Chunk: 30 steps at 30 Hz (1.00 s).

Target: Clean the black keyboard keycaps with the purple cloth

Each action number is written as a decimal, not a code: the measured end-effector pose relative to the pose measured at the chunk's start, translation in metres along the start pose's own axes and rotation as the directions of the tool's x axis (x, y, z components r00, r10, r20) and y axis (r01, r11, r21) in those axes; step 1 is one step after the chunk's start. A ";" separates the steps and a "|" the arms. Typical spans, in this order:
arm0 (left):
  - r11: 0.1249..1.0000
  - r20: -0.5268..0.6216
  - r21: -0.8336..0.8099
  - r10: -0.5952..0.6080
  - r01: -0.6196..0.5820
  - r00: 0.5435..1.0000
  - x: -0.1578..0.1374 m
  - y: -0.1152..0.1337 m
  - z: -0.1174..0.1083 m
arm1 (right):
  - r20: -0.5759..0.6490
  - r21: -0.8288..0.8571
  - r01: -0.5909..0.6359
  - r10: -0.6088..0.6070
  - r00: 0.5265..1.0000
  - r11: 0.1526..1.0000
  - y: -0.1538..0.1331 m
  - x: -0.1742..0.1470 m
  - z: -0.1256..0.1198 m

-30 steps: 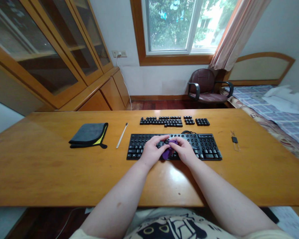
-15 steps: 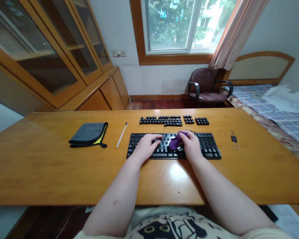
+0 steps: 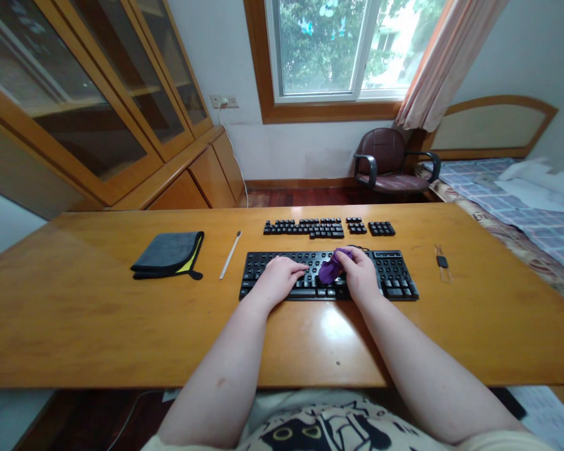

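A black keyboard (image 3: 310,293) with many keycaps off lies across the middle of the desk, under both my hands. My right hand (image 3: 361,272) pinches a soft purple piece, crumpled like a cloth (image 3: 329,269), and holds it against the bare middle part of the keyboard. Over the left half rests my left hand (image 3: 282,275), its thumb and fingertips drawn together at the key posts. Anything between those fingertips is too small to make out. Behind the keyboard, the removed keycaps (image 3: 326,228) stand in rows, with separate groups of keycaps (image 3: 381,228) to their right.
On the left lie a folded grey towel (image 3: 169,250) with yellow lining and a thin white brush (image 3: 230,255). A black keycap puller with wire loops (image 3: 442,261) is on the right. The wooden desk (image 3: 122,332) has its front edge close to my body.
My left hand has shifted slightly to the right, and its thumb and fingers have come together. My right hand stays nearly still with the purple piece.
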<state>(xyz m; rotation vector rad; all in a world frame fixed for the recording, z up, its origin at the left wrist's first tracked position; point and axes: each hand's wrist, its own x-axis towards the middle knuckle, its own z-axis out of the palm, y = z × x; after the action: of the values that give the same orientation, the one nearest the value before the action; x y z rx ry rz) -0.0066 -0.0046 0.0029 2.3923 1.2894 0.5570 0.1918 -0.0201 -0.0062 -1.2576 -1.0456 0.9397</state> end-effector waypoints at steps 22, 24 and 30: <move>0.996 -0.031 -0.061 -0.073 0.071 0.997 -0.001 0.002 0.004 | 0.013 -0.015 0.003 -0.003 1.000 1.000 0.000 -0.001 0.000; 0.996 -0.036 -0.069 -0.066 0.064 0.997 -0.002 0.003 0.004 | 0.013 -0.016 0.004 -0.003 1.000 1.000 0.000 -0.001 -0.001; 0.989 -0.039 -0.102 -0.108 0.103 0.993 -0.002 0.004 0.002 | 0.017 -0.015 0.008 -0.008 1.000 1.000 0.000 -0.001 0.000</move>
<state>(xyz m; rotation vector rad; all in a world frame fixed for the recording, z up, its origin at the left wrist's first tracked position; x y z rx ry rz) -0.0034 -0.0088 0.0029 2.2283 1.3648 0.6313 0.1914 -0.0212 -0.0065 -1.2592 -1.0725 0.9393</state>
